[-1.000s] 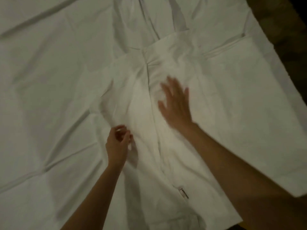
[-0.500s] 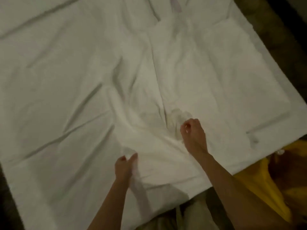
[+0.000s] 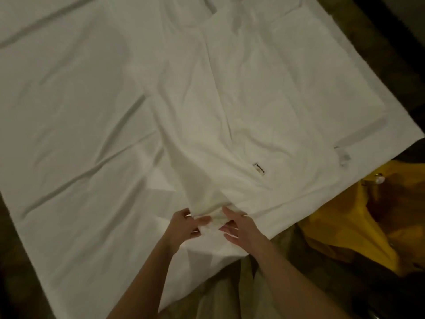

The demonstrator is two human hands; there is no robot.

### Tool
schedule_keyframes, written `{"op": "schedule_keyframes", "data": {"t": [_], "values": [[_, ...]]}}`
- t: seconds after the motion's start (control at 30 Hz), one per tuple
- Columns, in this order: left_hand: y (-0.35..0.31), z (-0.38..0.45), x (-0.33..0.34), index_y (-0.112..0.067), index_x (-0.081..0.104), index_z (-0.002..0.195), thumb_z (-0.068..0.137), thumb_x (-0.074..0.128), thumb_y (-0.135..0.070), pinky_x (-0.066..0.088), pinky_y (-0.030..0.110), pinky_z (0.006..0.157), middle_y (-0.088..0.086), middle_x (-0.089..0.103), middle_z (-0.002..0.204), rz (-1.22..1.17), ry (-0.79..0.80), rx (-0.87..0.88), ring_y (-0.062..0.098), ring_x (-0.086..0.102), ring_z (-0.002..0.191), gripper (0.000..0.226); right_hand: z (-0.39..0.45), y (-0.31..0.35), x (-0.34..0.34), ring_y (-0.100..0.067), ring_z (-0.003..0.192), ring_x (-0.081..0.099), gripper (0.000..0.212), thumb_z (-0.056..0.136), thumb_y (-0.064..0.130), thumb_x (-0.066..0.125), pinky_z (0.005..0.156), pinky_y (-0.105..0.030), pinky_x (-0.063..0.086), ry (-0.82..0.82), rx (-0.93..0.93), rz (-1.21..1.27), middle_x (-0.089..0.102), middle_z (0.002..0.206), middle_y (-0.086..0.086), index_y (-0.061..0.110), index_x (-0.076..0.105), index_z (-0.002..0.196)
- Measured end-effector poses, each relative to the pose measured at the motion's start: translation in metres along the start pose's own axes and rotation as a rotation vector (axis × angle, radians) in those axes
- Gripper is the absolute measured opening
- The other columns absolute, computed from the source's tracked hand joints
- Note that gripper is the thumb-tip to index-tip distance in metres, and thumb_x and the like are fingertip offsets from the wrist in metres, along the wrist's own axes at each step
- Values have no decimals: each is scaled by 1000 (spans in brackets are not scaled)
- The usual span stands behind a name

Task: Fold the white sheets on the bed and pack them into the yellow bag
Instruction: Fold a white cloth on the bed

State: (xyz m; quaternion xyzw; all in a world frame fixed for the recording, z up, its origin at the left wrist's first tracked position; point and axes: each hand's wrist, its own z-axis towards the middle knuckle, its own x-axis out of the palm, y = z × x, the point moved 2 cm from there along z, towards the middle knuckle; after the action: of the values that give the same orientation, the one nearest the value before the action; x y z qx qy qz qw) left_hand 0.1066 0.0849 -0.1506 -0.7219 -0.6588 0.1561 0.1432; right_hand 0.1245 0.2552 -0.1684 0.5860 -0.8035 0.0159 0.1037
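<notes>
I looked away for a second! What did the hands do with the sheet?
Both hands came together at the near edge: the left hand and right hand now grip one bunched end of the white sheet, pulled toward the person. The yellow bag stays beside the bed.

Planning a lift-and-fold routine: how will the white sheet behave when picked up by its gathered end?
The sheet will probably drape limply: it bunches between both hands, left and right. Likely light, since creases run everywhere. The spread-out part would likely drag behind.

Bedroom: bed [image 3: 69, 203] w/ white sheets [image 3: 253, 100] (dim light)
</notes>
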Motion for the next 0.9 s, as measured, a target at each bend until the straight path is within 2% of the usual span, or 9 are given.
{"op": "schedule_keyframes", "data": {"t": [0.07, 0.17, 0.3, 0.43, 0.53, 0.63, 0.73, 0.83, 0.9], "values": [[9, -2, -2, -9, 61, 99, 79, 76, -8, 56, 23, 61, 12, 69, 99, 5, -33, 0, 25, 68, 85, 25, -1, -5, 8, -21, 92, 68, 39, 83, 30, 74, 72, -30, 50, 30, -6, 15, 67, 110, -7, 15, 56, 113], [23, -7, -7, -8, 56, 96, 78, 78, -7, 55, 19, 58, 14, 66, 90, -82, -115, -39, 21, 68, 77, 28, -5, -17, 18, -14, 79, 70, 19, 86, 28, 71, 69, -27, 48, 43, 3, -156, 73, 86, -2, 11, 63, 91], [46, -12, -6, -5, 51, 69, 79, 77, -11, 51, 18, 57, 12, 50, 67, -49, -125, -7, 17, 66, 64, 28, -3, -32, 17, -11, 59, 63, 18, 86, 26, 70, 57, -22, 45, -70, -100, -293, 69, 68, -3, 9, 66, 83], [67, -12, 0, -1, 68, 79, 80, 76, -13, 53, 22, 57, 8, 68, 69, 73, -119, -109, 11, 67, 58, 14, 5, -44, 15, -11, 43, 58, 24, 92, 19, 63, 42, -18, 42, -199, -114, -520, 64, 61, -6, 4, 58, 73], [57, 3, -3, -13, 66, 74, 78, 77, -13, 53, 25, 60, 1, 69, 68, 145, -130, -120, 14, 66, 64, 12, 7, -39, 23, -13, 46, 61, 34, 98, 19, 51, 46, -24, 47, -55, 109, -785, 65, 55, -4, 1, 58, 70], [29, 16, -15, -11, 56, 67, 83, 69, -2, 44, 28, 59, 10, 65, 74, -43, -138, -94, 21, 57, 60, 22, 3, -11, 45, -10, 46, 60, 37, 100, 18, 47, 42, -19, 47, 123, 254, -1139, 68, 57, -11, 4, 59, 68], [-6, 32, -34, -11, 60, 77, 84, 69, -4, 46, 28, 61, 8, 63, 74, -99, -236, -10, 22, 58, 66, 13, 16, 35, 78, -10, 50, 61, 28, 94, 17, 54, 44, -14, 43, 55, -35, -1268, 68, 65, -5, 13, 60, 68], [-43, 48, -49, -9, 56, 91, 88, 65, -4, 48, 20, 51, 5, 59, 79, -224, -239, 35, 15, 57, 60, 11, 25, 83, 116, -22, 70, 69, 17, 88, 14, 55, 71, -29, 58, -63, -409, -1146, 71, 76, -6, 12, 67, 75], [-66, 64, -60, -5, 54, 99, 90, 62, -2, 50, 19, 50, 9, 58, 84, -293, -234, 60, 14, 58, 58, 11, 30, 116, 140, -27, 86, 69, 16, 88, 18, 54, 84, -38, 55, -95, -551, -1188, 72, 95, -9, 12, 68, 93]]}}
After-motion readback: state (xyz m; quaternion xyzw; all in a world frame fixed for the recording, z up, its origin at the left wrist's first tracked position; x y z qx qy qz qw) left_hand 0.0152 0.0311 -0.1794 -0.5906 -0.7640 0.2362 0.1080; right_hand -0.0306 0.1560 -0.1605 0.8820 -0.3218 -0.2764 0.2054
